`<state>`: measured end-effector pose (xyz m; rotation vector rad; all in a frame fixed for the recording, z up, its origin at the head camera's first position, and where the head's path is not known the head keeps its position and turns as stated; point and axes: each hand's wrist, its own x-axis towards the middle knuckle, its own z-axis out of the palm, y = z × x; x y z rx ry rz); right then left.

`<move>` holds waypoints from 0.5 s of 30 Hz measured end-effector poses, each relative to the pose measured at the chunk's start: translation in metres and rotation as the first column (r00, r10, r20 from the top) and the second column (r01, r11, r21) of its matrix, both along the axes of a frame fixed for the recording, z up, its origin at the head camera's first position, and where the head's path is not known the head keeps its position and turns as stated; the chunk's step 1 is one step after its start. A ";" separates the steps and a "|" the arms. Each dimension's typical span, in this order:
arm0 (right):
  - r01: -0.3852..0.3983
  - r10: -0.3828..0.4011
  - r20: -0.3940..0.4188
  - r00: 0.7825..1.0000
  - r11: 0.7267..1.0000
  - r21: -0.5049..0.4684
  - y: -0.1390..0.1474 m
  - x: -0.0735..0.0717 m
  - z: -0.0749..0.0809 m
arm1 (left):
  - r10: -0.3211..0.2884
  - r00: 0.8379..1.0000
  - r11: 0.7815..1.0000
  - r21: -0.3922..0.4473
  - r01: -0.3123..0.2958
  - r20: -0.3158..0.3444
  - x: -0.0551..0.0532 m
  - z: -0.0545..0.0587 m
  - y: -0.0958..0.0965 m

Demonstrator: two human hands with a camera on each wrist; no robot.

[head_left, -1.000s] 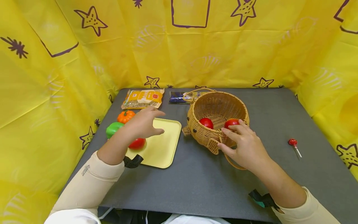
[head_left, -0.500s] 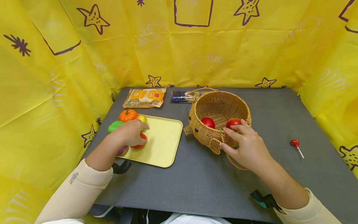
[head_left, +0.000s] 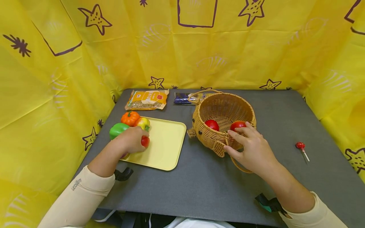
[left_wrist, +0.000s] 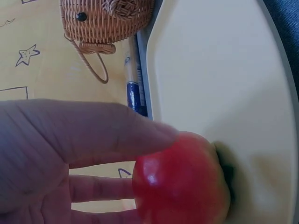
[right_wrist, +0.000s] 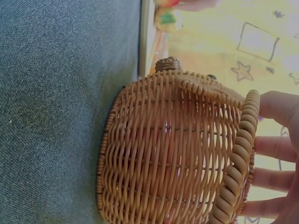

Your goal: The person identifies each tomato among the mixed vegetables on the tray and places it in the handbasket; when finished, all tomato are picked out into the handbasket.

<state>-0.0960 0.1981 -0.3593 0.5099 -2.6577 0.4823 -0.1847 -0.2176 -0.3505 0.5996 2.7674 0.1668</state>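
Observation:
My left hand [head_left: 132, 139] is over the left part of the pale yellow tray [head_left: 168, 152], gripping a red tomato [left_wrist: 182, 179]. In the left wrist view the thumb presses one side of the tomato, with the other fingers behind it. My right hand [head_left: 252, 150] rests on the near rim of the wicker basket [head_left: 209, 139], its fingers fairly straight. In the right wrist view the fingertips pass behind the rim and the twisted handle [right_wrist: 236, 163]. Two red round pieces lie in the basket, a left one [head_left: 212, 124] and a right one [head_left: 238, 125], partly covered by fingers.
Around the tray's left side are an orange pumpkin [head_left: 130, 118], a yellow-red piece [head_left: 142, 123], a green pepper [head_left: 118, 130] and a mostly hidden purple piece. Behind stand an orange food bag [head_left: 147, 99] and a blue packet [head_left: 183, 98]. A red lollipop [head_left: 300, 146] lies right.
My left hand has come down leftward from above the tray and taken hold of the tomato. My right hand has stayed on the basket rim.

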 end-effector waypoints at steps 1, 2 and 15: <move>0.000 0.000 0.000 1.000 1.000 0.000 0.000 0.000 0.000 | -0.001 1.000 1.000 -0.001 0.001 -0.006 0.000 0.000 0.000; 0.000 0.000 0.000 1.000 1.000 -0.002 0.000 0.000 0.000 | -0.003 1.000 1.000 -0.003 0.003 -0.013 0.000 -0.001 0.000; 0.002 -0.002 -0.002 1.000 1.000 0.002 0.000 0.000 -0.001 | 0.005 0.998 1.000 0.024 -0.004 -0.057 0.000 -0.008 0.000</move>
